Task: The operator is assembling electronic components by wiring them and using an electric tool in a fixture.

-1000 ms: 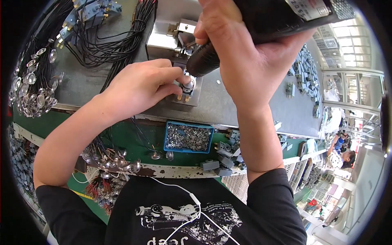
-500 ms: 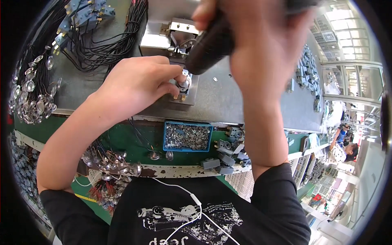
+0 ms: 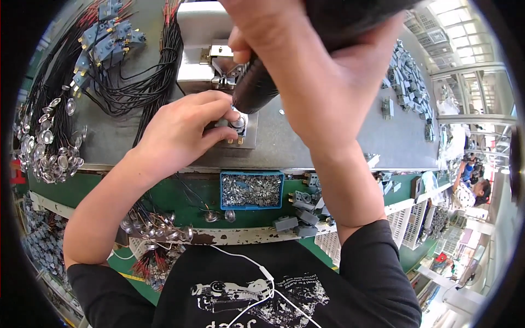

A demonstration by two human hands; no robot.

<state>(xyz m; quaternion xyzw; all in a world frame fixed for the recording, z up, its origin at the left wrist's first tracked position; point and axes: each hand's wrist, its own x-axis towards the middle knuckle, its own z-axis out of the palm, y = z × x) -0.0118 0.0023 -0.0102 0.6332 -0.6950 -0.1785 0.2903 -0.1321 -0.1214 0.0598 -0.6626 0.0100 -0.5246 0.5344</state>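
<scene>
Silver round part (image 3: 239, 124) on the metal plate (image 3: 250, 143) atop the desk (image 3: 292, 147), left hand (image 3: 188, 120) pinching it, right hand (image 3: 322, 90) wrapped round the black tool (image 3: 255, 87), blurred half a second ago, crisp now, tool end in closer to the part.

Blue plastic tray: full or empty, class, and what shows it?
Not empty: small metal parts cover the bottom of the blue plastic tray; exactly how full, I cannot tell.

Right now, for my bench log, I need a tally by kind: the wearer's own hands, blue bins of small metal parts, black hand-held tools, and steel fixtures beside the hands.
Hands: 2, left hand and right hand
Blue bin: 1
Black cylindrical tool: 1
Steel fixture: 1
Total: 5
</scene>
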